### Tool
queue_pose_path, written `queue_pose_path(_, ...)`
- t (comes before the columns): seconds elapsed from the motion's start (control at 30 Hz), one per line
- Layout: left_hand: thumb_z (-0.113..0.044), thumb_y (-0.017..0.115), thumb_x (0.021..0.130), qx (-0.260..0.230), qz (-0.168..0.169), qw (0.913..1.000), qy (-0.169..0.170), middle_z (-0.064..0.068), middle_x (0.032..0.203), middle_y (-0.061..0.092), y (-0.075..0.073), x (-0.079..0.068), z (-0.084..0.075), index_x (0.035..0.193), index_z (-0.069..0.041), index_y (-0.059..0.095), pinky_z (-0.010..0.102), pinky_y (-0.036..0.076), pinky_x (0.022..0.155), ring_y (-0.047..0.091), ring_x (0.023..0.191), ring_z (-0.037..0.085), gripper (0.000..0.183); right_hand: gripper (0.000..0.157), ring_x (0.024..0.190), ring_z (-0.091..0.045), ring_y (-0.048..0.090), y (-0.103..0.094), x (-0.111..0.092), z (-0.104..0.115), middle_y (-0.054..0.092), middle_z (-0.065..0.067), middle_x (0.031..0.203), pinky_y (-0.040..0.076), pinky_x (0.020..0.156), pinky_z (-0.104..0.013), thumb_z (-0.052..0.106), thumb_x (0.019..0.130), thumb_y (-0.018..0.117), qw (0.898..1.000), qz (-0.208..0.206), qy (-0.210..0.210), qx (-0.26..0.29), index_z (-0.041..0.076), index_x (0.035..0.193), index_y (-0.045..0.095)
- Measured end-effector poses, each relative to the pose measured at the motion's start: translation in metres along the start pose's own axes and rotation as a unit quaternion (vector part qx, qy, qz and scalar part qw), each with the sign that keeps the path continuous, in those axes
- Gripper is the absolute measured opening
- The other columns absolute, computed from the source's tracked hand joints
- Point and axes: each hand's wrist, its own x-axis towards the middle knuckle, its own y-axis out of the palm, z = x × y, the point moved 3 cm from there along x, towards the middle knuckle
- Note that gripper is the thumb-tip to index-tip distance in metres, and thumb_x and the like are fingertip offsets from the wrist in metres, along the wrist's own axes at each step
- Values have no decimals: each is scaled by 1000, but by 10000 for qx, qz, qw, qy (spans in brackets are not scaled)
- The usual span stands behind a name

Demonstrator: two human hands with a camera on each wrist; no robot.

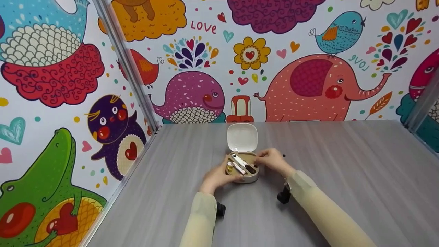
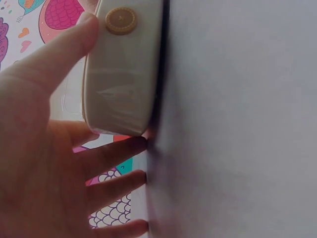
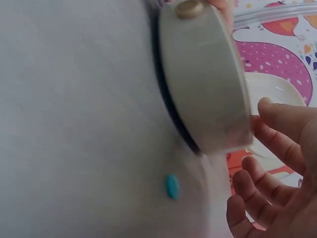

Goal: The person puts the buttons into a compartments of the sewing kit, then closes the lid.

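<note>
A small off-white box (image 1: 252,178) stands on the table with its hinged lid (image 1: 242,138) tipped back. Inside, a slim white-and-black tool (image 1: 244,163) lies slantwise beside a thinner pale stick (image 1: 238,168) and a small gold item (image 1: 229,168). My left hand (image 1: 219,175) holds the box from the left, thumb at the front rim near the gold button (image 2: 121,21). The right hand (image 1: 273,160) reaches to the right rim. In the right wrist view its thumb and index finger come near each other there; whether they pinch anything, I cannot tell.
A small teal oval piece (image 3: 172,187) lies on the grey table (image 1: 319,151), close to the box's right side. Printed walls (image 1: 212,51) with cartoon animals rise behind and at the left. Dark wrist devices (image 1: 284,195) hang under both sleeves.
</note>
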Motion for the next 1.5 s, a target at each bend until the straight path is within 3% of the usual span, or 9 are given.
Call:
queue_pose_path(0.13, -54, 75, 77, 66, -32, 10000, 36, 26, 144, 42, 1, 0, -1, 155, -5, 18, 53, 40, 99, 48, 124, 41, 108, 14, 67, -23, 62, -19, -1, -3, 71, -9, 77, 44, 55, -22, 11, 84, 73, 9992, -355, -1, -191, -3, 85, 75)
queue_pose_path(0.23, -55, 74, 77, 145, -70, 9999, -27, 26, 143, 44, 0, -1, -1, 155, -7, 19, 51, 41, 98, 49, 123, 40, 107, 15, 65, -19, 59, -34, -3, -8, 71, -9, 77, 43, 55, -22, 10, 83, 72, 9980, -552, 24, -292, -5, 84, 74)
queue_pose_path(0.4, -56, 74, 77, 148, -99, 9998, -88, 26, 142, 44, 0, -1, 0, 155, -8, 20, 51, 41, 99, 49, 123, 39, 106, 14, 64, -12, 54, -54, -6, -20, 69, -8, 78, 44, 57, -23, 8, 85, 70, 9973, -631, 100, -364, -6, 86, 72)
queue_pose_path(0.57, -56, 74, 77, 110, -62, 9999, -108, 25, 144, 43, 2, 0, 3, 155, -9, 19, 51, 40, 99, 48, 124, 40, 107, 19, 74, -17, 59, -68, -12, -33, 70, -14, 87, 47, 62, -24, 4, 88, 66, 9978, -566, 101, -315, -12, 97, 69)
queue_pose_path(0.77, -57, 74, 76, 164, -65, 9998, -127, 26, 141, 45, 2, -1, 3, 155, -9, 19, 52, 43, 95, 52, 120, 41, 108, 23, 83, -22, 61, -74, -16, -51, 69, -24, 100, 47, 67, -24, 0, 88, 61, 9971, -576, 209, -443, -16, 105, 66)
queue_pose_path(1.1, -58, 74, 76, 180, -63, 9998, -107, 25, 144, 42, 0, 0, -1, 156, -10, 18, 53, 41, 98, 49, 124, 42, 108, 43, 61, -11, 44, -74, -14, -60, 65, -19, 102, 37, 53, -25, -1, 85, 57, 9937, -266, 817, -723, -11, 126, 58)
queue_pose_path(1.23, -57, 73, 78, 288, -86, 9995, -24, 26, 142, 45, -1, 0, -3, 155, -7, 20, 52, 42, 97, 51, 121, 41, 105, 43, 84, -23, 59, -73, -14, -60, 60, -26, 124, 49, 70, -34, 2, 85, 60, 9902, -194, 764, -1149, -8, 127, 59)
queue_pose_path(1.33, -56, 72, 79, 303, -72, 9995, 22, 27, 141, 46, -1, -1, -4, 155, -7, 20, 52, 42, 97, 52, 120, 41, 104, 40, 107, -33, 58, -72, -15, -60, 56, -26, 128, 49, 88, -45, 2, 86, 60, 9887, -159, 809, -1253, -7, 125, 61)
queue_pose_path(1.5, -55, 73, 79, 220, -29, 9998, 10, 26, 142, 44, -1, -1, -3, 155, -6, 18, 52, 40, 99, 49, 123, 41, 106, 35, 94, -26, 60, -71, -16, -60, 61, -26, 121, 51, 82, -43, 1, 86, 61, 9898, -53, 890, -1111, -8, 119, 65)
